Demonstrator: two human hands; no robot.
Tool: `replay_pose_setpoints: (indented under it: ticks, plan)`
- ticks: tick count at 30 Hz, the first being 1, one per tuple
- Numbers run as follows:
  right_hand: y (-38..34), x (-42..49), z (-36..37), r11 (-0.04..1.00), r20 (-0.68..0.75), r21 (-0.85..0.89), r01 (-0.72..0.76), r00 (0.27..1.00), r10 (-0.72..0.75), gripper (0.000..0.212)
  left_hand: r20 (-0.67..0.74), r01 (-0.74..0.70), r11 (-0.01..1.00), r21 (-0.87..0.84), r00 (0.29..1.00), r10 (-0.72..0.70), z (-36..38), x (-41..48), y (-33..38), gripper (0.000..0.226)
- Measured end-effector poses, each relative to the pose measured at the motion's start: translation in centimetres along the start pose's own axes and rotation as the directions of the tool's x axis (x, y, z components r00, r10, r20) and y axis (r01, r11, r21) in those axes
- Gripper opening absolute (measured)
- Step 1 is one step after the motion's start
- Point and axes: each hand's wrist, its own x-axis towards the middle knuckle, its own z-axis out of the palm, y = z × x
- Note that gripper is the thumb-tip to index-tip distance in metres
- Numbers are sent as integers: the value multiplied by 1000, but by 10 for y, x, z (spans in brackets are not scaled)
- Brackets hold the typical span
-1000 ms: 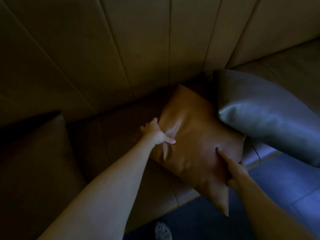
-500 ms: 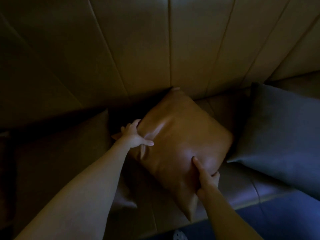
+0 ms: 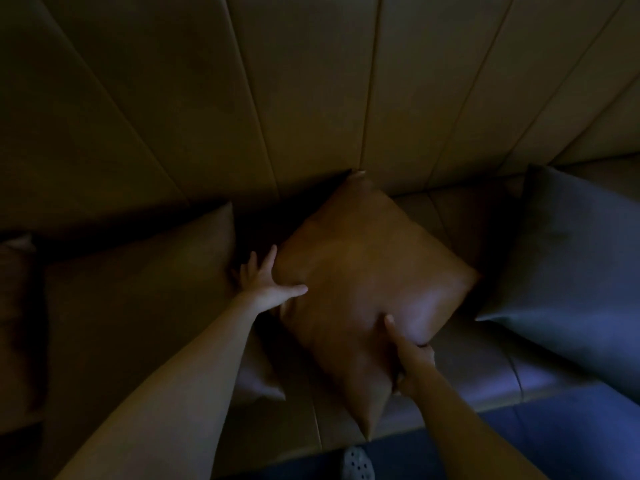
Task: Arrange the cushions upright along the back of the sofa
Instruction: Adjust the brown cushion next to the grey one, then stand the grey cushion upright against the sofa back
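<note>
A tan leather cushion is turned like a diamond in the middle of the sofa seat, its top corner touching the panelled sofa back. My left hand lies on its left edge with fingers spread and the thumb across the front. My right hand pinches the lower right edge, thumb on the face. A larger tan cushion lies to the left. On the right a grey cushion leans near the back.
The brown sofa seat runs left to right, its front edge near the bottom of the view. Blue-grey floor lies below it on the right. A light shoe shows at the bottom centre. The scene is dim.
The tan cushion has moved left along the seat, away from the grey cushion and toward the large tan one. My left hand has loosened from a pinch to spread fingers.
</note>
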Motion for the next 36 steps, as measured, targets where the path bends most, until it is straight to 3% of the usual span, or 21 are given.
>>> replay_pose_setpoints:
  ticks: [5, 8, 11, 15, 21, 29, 32, 36]
  plan:
    - [-42, -24, -32, 983, -59, -61, 171, 983, -175, 98, -36, 10, 1000, 23, 999, -9, -6, -23, 37, 103]
    - [-82, -32, -50, 956, -74, -111, 272, 957, -281, 95, -60, -35, 992, -120, 998, 28, -4, -36, 74, 96]
    - [-117, -40, -64, 927, -67, -134, 351, 930, -362, 87, 10, -115, 977, -181, 993, 119, 6, -55, 113, 90]
    - [-145, -55, -85, 921, -56, -126, 370, 924, -378, 82, 133, -217, 968, -129, 963, 233, 21, -71, 159, 88]
    - [-186, -50, -140, 916, -107, -125, 382, 912, -395, 73, 234, -281, 939, -198, 917, 324, 61, -86, 220, 80]
    - [-231, -1, -245, 921, -153, -39, 388, 908, -389, 75, 334, -309, 940, -145, 879, 340, 174, -107, 314, 78]
    - [-251, 38, -301, 925, -205, -34, 378, 904, -376, 80, 376, -278, 947, -158, 870, 318, 223, -103, 353, 88]
    - [-261, 90, -380, 942, -280, -16, 335, 903, -325, 86, 335, -169, 970, -174, 916, 220, 270, -78, 375, 113]
